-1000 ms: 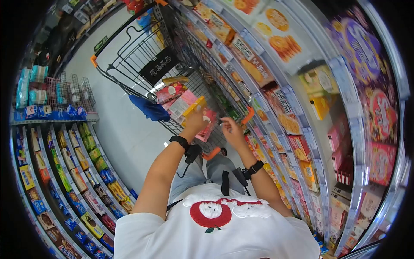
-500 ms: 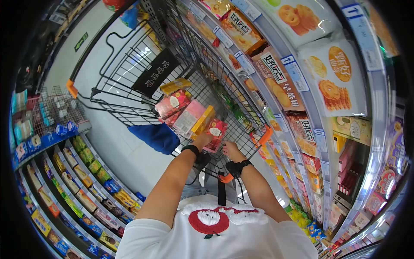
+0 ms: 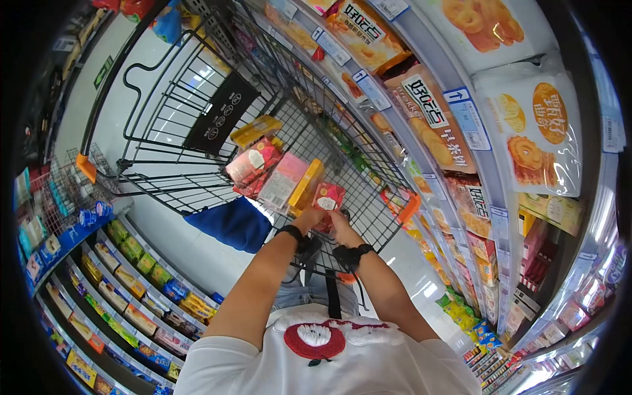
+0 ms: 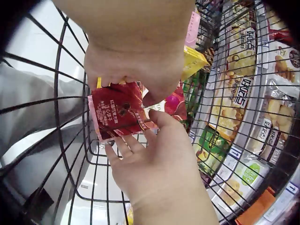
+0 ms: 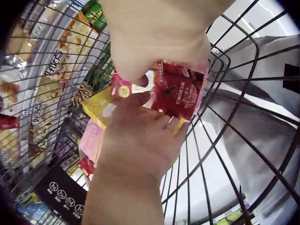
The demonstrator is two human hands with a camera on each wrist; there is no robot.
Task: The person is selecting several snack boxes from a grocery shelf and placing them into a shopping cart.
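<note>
A small red box (image 3: 328, 195) stands at the near end of the shopping cart, with both hands on it. My left hand (image 3: 308, 218) grips its left side and my right hand (image 3: 341, 227) its right side. In the left wrist view the dark red printed side (image 4: 117, 110) lies between my left hand (image 4: 136, 61) above and my right hand (image 4: 159, 161) below, thumbs close together. The right wrist view has the same box (image 5: 178, 96) between my right hand (image 5: 159, 51) and left hand (image 5: 140, 136). Left of it are a yellow box (image 3: 307, 187) and a pink package (image 3: 284, 181).
More red packages (image 3: 253, 164) and a yellow pack (image 3: 256, 130) lie in the wire cart (image 3: 191, 184). A blue cloth (image 3: 232, 224) hangs at its left side. Snack shelves (image 3: 454, 112) run close along the right, and another shelf (image 3: 135, 289) stands at lower left.
My right hand has moved in from the right and now grips the red box beside my left hand. The cart and its packages appear larger and shifted left in the head view.
</note>
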